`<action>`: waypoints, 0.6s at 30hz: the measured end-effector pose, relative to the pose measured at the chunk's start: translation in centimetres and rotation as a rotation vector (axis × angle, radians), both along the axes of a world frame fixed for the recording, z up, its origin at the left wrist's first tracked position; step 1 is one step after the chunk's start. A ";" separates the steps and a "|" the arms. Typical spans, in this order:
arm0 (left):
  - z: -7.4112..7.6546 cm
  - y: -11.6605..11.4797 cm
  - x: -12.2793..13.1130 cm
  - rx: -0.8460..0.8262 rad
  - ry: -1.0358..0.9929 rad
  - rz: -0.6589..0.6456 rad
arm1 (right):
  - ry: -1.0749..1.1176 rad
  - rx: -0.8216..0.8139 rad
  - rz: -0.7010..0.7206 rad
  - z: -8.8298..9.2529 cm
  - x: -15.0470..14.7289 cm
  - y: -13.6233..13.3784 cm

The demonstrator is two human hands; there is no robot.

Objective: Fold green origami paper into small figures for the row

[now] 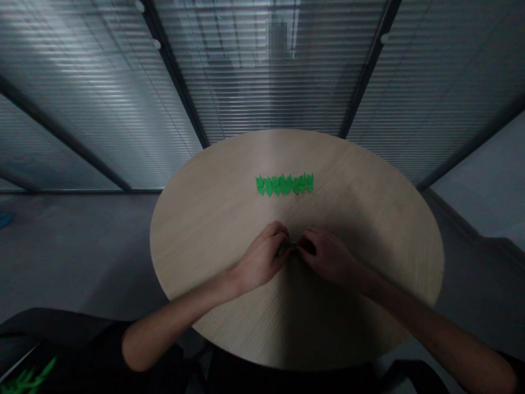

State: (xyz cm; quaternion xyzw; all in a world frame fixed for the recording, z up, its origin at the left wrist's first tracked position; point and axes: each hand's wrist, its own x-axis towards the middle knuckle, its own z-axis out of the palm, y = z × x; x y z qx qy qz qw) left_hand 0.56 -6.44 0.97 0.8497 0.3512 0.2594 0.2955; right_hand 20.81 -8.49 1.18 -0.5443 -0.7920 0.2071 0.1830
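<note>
Over the middle of the table, my left hand [266, 253] and my right hand [324, 253] meet with their fingertips pinched together. Between them is a small dark-green piece [293, 245], mostly hidden by the fingers, so its shape cannot be made out. Beyond the hands lies a row of several bright green, pointed pieces [283, 185] that look like folded paper. They sit side by side, touching or nearly touching, with their tips facing away from and toward me.
The round wooden table [205, 202] stands close to a glass wall with blinds [270, 98]. More green strips [33, 377] show at the lower left, beside a dark chair or bag. A blue object [5, 219] lies on the floor at far left.
</note>
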 end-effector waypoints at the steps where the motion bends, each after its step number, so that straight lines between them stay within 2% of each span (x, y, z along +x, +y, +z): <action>1: 0.0 0.0 0.0 -0.001 -0.003 -0.001 | 0.000 0.000 -0.006 0.1 -0.1 0.0; 9: -0.2 0.0 -0.1 -0.050 -0.036 0.040 | 0.060 -0.076 -0.103 0.7 -0.1 0.2; 13: -0.1 -0.1 -0.1 -0.047 -0.030 0.073 | 0.071 -0.094 -0.099 0.6 -0.1 0.5; 18: -0.2 -0.3 -0.7 0.052 -0.018 -0.004 | 0.063 -0.090 -0.085 0.6 -0.3 0.6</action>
